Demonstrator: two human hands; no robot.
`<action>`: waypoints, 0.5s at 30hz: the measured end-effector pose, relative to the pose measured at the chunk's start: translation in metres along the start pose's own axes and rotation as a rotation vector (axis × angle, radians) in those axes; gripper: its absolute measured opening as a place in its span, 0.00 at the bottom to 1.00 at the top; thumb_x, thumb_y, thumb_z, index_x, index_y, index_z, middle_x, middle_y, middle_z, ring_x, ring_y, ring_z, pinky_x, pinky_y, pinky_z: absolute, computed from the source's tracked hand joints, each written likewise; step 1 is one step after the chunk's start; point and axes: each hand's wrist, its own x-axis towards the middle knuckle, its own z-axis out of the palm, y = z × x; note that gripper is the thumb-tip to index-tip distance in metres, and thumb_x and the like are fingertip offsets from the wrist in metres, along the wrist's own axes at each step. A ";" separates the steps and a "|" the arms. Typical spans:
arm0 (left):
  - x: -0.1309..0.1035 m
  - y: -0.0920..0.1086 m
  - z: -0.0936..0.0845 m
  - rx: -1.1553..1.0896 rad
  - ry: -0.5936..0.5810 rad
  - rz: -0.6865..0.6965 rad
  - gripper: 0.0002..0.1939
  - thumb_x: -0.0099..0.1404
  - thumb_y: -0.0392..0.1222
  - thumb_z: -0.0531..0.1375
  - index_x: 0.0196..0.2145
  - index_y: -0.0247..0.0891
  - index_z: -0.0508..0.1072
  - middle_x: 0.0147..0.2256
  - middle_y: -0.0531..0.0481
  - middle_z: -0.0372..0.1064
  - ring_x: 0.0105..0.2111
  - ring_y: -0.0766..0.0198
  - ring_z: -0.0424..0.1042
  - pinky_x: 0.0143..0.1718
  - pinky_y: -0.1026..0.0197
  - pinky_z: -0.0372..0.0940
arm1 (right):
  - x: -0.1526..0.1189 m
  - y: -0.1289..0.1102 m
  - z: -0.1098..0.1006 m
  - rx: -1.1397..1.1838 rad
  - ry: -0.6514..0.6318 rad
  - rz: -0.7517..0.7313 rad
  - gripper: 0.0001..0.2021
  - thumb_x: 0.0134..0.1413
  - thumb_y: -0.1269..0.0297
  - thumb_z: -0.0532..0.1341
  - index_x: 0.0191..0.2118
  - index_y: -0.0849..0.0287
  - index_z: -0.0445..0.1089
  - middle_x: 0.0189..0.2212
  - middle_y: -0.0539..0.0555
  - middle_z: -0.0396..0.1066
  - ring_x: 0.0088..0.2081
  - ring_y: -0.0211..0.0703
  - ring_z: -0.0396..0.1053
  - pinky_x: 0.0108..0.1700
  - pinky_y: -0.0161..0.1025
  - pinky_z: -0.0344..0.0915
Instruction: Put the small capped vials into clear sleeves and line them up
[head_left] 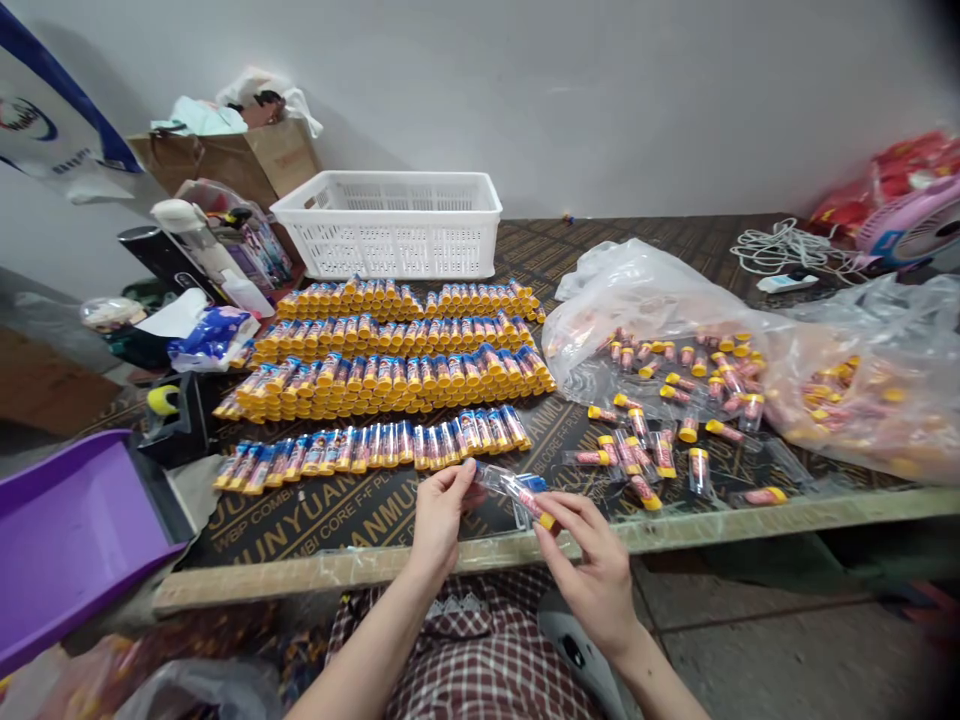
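Note:
My right hand pinches the yellow-capped end of a clear tube with pink contents, above the table's front edge. At the tube's other end, the fingertips of my left hand are closed on something small and blue, mostly hidden by the fingers. Just behind my right hand lies a blue piece. Rows of tubes with blue tops and yellow caps are stacked beyond my left hand. To the right, loose yellow-capped tubes lie scattered in front of an open plastic bag.
A white basket stands behind the rows. At the left are a purple tray, a tape dispenser, bottles and a cardboard box. A white cable and pink fan sit at the back right.

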 end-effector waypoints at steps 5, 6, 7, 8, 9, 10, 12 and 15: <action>-0.004 0.005 0.002 -0.107 -0.107 -0.040 0.19 0.46 0.44 0.71 0.35 0.34 0.73 0.28 0.51 0.75 0.27 0.67 0.72 0.32 0.63 0.69 | -0.001 0.004 0.005 0.090 -0.139 0.031 0.17 0.59 0.73 0.54 0.50 0.51 0.70 0.43 0.56 0.68 0.45 0.43 0.69 0.47 0.41 0.69; -0.005 0.007 0.002 -0.107 -0.114 -0.056 0.20 0.45 0.43 0.71 0.36 0.34 0.72 0.28 0.51 0.75 0.26 0.67 0.72 0.32 0.64 0.69 | 0.000 0.005 0.006 0.112 -0.143 0.035 0.17 0.59 0.73 0.53 0.49 0.51 0.70 0.42 0.55 0.68 0.43 0.42 0.69 0.45 0.40 0.70; -0.007 0.009 0.003 -0.097 -0.123 -0.069 0.21 0.45 0.42 0.71 0.36 0.34 0.72 0.28 0.51 0.75 0.26 0.68 0.72 0.31 0.64 0.69 | 0.000 0.007 0.007 0.129 -0.140 0.038 0.17 0.58 0.74 0.54 0.49 0.51 0.70 0.40 0.55 0.68 0.41 0.41 0.70 0.42 0.39 0.70; -0.008 0.011 0.003 -0.082 -0.141 -0.082 0.21 0.45 0.42 0.71 0.36 0.33 0.72 0.28 0.50 0.75 0.26 0.67 0.72 0.30 0.64 0.69 | 0.001 0.009 0.008 0.134 -0.136 0.037 0.17 0.57 0.74 0.55 0.50 0.51 0.69 0.39 0.55 0.67 0.39 0.41 0.69 0.40 0.38 0.71; -0.010 0.013 0.003 -0.058 -0.173 -0.098 0.21 0.45 0.42 0.71 0.36 0.32 0.72 0.28 0.49 0.75 0.26 0.67 0.72 0.31 0.64 0.69 | 0.002 0.010 0.008 0.127 -0.127 0.031 0.20 0.56 0.75 0.56 0.52 0.51 0.67 0.39 0.54 0.66 0.38 0.40 0.69 0.40 0.39 0.71; -0.012 0.015 0.003 -0.027 -0.212 -0.118 0.21 0.46 0.42 0.71 0.36 0.31 0.73 0.29 0.48 0.75 0.26 0.67 0.73 0.31 0.64 0.68 | 0.004 0.012 0.008 0.111 -0.116 0.020 0.23 0.54 0.75 0.57 0.55 0.50 0.64 0.40 0.55 0.66 0.39 0.41 0.69 0.41 0.40 0.71; -0.016 0.015 0.003 0.042 -0.296 -0.164 0.19 0.47 0.44 0.70 0.34 0.29 0.74 0.29 0.46 0.75 0.27 0.67 0.72 0.29 0.66 0.67 | 0.007 0.013 0.008 0.078 -0.114 -0.020 0.31 0.50 0.76 0.58 0.60 0.49 0.56 0.49 0.57 0.62 0.46 0.45 0.67 0.46 0.45 0.69; -0.022 0.013 0.003 0.108 -0.351 -0.213 0.18 0.49 0.47 0.69 0.32 0.28 0.76 0.27 0.46 0.74 0.24 0.69 0.70 0.26 0.68 0.65 | 0.012 0.014 0.006 0.116 -0.216 -0.078 0.39 0.44 0.77 0.58 0.64 0.50 0.48 0.62 0.59 0.48 0.59 0.53 0.57 0.54 0.50 0.65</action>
